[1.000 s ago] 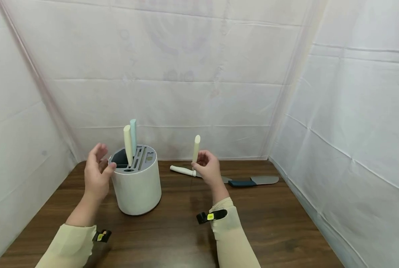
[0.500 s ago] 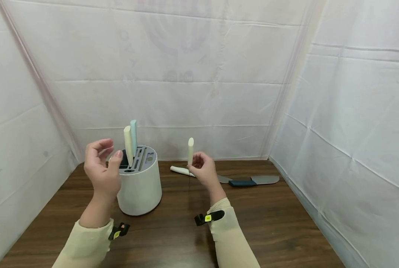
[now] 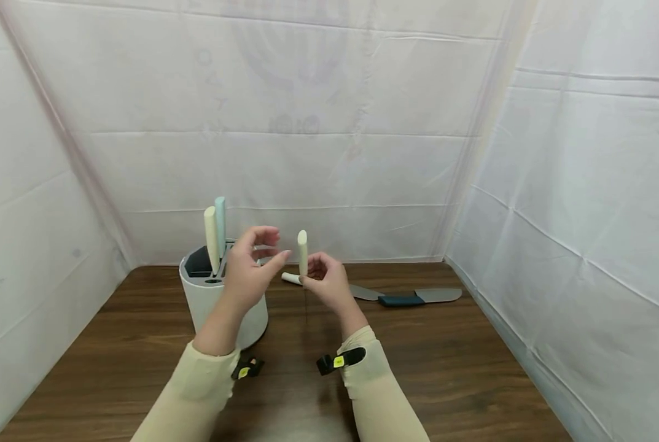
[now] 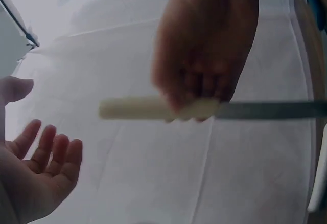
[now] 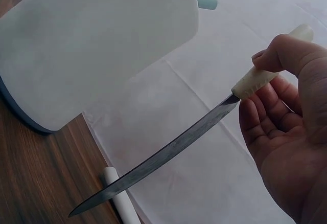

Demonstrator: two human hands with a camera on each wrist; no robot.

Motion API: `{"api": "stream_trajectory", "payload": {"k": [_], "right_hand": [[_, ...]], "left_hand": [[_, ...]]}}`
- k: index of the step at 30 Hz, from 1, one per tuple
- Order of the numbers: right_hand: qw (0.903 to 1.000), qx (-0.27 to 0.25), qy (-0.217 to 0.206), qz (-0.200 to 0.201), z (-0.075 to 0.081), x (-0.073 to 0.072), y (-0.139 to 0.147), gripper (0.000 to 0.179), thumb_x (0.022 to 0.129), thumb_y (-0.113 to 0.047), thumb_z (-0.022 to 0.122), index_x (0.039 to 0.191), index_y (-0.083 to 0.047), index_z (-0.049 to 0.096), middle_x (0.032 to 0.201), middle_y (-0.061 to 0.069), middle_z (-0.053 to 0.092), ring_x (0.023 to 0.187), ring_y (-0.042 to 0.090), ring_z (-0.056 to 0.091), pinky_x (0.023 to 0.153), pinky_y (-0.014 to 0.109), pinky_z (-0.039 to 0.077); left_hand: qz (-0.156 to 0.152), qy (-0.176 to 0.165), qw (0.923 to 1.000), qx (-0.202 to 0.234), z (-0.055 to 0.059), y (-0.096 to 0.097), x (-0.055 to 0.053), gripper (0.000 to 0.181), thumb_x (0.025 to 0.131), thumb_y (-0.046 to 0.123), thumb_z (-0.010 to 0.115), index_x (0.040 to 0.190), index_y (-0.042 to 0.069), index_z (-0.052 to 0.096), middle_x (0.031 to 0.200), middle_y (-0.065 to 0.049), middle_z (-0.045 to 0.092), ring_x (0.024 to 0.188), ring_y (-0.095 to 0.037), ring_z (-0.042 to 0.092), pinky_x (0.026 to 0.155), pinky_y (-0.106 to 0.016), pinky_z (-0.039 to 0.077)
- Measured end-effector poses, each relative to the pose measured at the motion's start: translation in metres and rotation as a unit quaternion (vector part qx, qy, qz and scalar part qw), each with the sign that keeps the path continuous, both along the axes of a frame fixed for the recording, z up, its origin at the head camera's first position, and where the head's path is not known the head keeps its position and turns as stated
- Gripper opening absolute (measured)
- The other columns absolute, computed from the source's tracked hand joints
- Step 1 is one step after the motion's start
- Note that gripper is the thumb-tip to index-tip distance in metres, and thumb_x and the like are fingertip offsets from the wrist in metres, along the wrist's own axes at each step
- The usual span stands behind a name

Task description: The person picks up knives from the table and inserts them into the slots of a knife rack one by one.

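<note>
My right hand (image 3: 331, 283) pinches the cream handle of a knife (image 3: 303, 252), held upright with its blade pointing down. In the right wrist view the knife's long narrow blade (image 5: 168, 152) shows in full. My left hand (image 3: 250, 270) is near that handle, thumb and fingers apart, touching nothing; in the left wrist view the same hand (image 4: 41, 173) has loosely bent fingers. Behind the left hand stands a round white knife block (image 3: 210, 307), partly hidden. A cream-handled knife (image 3: 211, 239) and a light blue-handled knife (image 3: 220, 224) stick up from its slots.
On the brown wooden table (image 3: 451, 368) lie a white-handled knife (image 3: 365, 293), partly behind my right hand, and a dark blue-handled knife (image 3: 417, 298) farther right. White sheeting (image 3: 329, 153) encloses the back and sides.
My left hand has moved right, from beside the knife block to near the held knife. My right hand has shifted slightly left with the knife upright in it.
</note>
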State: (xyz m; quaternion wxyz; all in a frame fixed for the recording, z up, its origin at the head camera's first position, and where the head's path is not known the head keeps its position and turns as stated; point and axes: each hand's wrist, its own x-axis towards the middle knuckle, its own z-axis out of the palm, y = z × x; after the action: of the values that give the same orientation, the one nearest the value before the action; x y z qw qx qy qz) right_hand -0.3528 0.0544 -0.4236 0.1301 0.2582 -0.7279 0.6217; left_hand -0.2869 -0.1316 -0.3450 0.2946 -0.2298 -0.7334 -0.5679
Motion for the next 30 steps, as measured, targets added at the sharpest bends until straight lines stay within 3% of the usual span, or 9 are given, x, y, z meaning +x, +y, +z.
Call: {"api": "stream_trajectory", "payload": {"k": [5, 7, 11, 17, 26, 30], "right_hand": [[0.9999, 0.007, -0.001, 0.009, 0.000, 0.003, -0.004, 0.023, 0.087, 0.003, 0.074, 0.110, 0.004, 0.068, 0.099, 0.018, 0.069, 0.086, 0.009, 0.064, 0.079, 0.021, 0.057], [0.9998, 0.011, -0.002, 0.013, 0.000, 0.004, -0.006, 0.023, 0.087, 0.003, 0.073, 0.109, 0.004, 0.068, 0.099, 0.018, 0.069, 0.086, 0.008, 0.064, 0.079, 0.021, 0.057], [0.9995, 0.021, -0.005, 0.022, -0.002, 0.005, -0.009, 0.023, 0.086, 0.003, 0.072, 0.109, 0.004, 0.067, 0.099, 0.017, 0.069, 0.087, 0.007, 0.064, 0.080, 0.020, 0.057], [0.9997, 0.017, -0.006, 0.014, -0.001, 0.007, -0.008, 0.022, 0.084, 0.003, 0.072, 0.105, 0.003, 0.067, 0.095, 0.013, 0.067, 0.085, 0.009, 0.063, 0.081, 0.027, 0.058], [0.9996, 0.001, -0.017, 0.024, -0.001, 0.009, -0.005, 0.023, 0.086, 0.004, 0.074, 0.108, 0.005, 0.068, 0.098, 0.017, 0.067, 0.086, 0.011, 0.064, 0.080, 0.024, 0.058], [0.9992, -0.023, -0.020, 0.026, -0.001, 0.007, -0.004, 0.024, 0.087, 0.004, 0.076, 0.110, 0.007, 0.068, 0.101, 0.019, 0.069, 0.088, 0.011, 0.066, 0.081, 0.023, 0.058]], "left_hand": [[-0.009, -0.111, 0.9936, -0.014, -0.006, 0.016, -0.016, 0.044, 0.098, 0.012, 0.076, 0.136, -0.001, 0.060, 0.124, -0.022, 0.068, 0.116, -0.031, 0.066, 0.103, -0.042, 0.056], [-0.009, -0.147, 0.9891, 0.004, -0.010, 0.020, -0.022, 0.044, 0.098, 0.013, 0.077, 0.136, 0.000, 0.061, 0.124, -0.022, 0.068, 0.117, -0.034, 0.066, 0.103, -0.039, 0.056], [-0.001, -0.187, 0.9815, 0.040, -0.015, 0.025, -0.026, 0.041, 0.098, 0.011, 0.076, 0.135, 0.001, 0.063, 0.122, -0.023, 0.069, 0.115, -0.031, 0.067, 0.090, -0.019, 0.054], [-0.008, -0.201, 0.9792, 0.027, -0.020, 0.028, -0.027, 0.041, 0.100, 0.010, 0.073, 0.138, -0.002, 0.062, 0.122, -0.025, 0.069, 0.115, -0.033, 0.068, 0.084, -0.014, 0.052], [0.000, -0.204, 0.9790, 0.008, -0.021, 0.030, -0.026, 0.043, 0.102, 0.011, 0.070, 0.143, -0.001, 0.059, 0.127, -0.024, 0.068, 0.119, -0.035, 0.066, 0.098, -0.036, 0.056], [-0.004, -0.197, 0.9803, 0.012, -0.020, 0.030, -0.027, 0.043, 0.102, 0.010, 0.070, 0.143, -0.001, 0.059, 0.129, -0.025, 0.067, 0.120, -0.034, 0.066, 0.098, -0.031, 0.055]]}}
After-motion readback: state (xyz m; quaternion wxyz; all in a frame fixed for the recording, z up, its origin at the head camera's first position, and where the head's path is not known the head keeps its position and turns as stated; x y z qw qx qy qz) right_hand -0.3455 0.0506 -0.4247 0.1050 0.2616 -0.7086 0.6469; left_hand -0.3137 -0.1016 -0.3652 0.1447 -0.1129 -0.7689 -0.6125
